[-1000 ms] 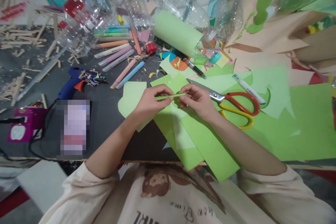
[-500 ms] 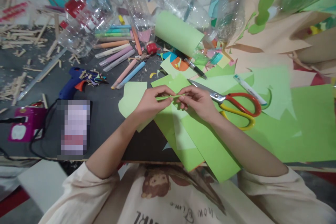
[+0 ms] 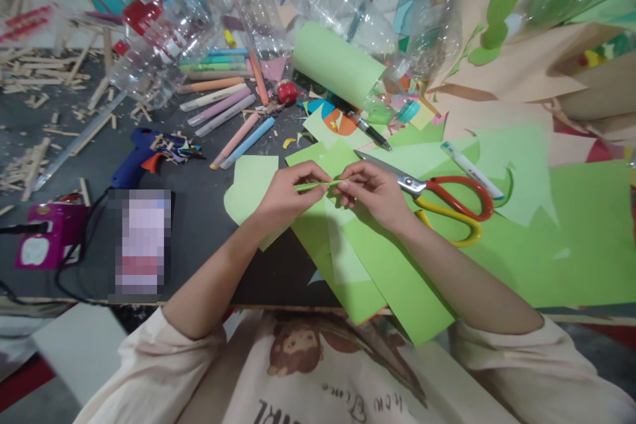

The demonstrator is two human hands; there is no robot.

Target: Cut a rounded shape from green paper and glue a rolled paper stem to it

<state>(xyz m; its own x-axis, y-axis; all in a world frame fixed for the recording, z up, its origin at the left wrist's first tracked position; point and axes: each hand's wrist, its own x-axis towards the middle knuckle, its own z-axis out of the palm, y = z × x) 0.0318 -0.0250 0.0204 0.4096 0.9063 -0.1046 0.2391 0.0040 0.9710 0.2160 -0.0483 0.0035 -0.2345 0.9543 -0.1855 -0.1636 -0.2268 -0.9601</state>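
Note:
A thin strip of green paper (image 3: 313, 185) runs between my two hands, held above the layered sheets. My left hand (image 3: 291, 193) pinches it between thumb and fingers. At the strip's other end, the fingertips of my right hand (image 3: 370, 189) are closed on it. Bright green paper sheets (image 3: 392, 271) lie under both hands and reach the table's front edge. Just right of my right hand rest large scissors (image 3: 422, 185) with one red and one yellow handle loop. A pale green paper piece (image 3: 251, 179) lies beside my left hand.
A blue glue gun (image 3: 132, 156), a phone (image 3: 144, 242) and a magenta box (image 3: 50, 235) occupy the left side. Several markers (image 3: 223, 106) lie behind my left hand. Clear plastic bottles and a green paper-wrapped bottle (image 3: 338, 63) fill the back. A black pen (image 3: 370, 129) lies near the scissors.

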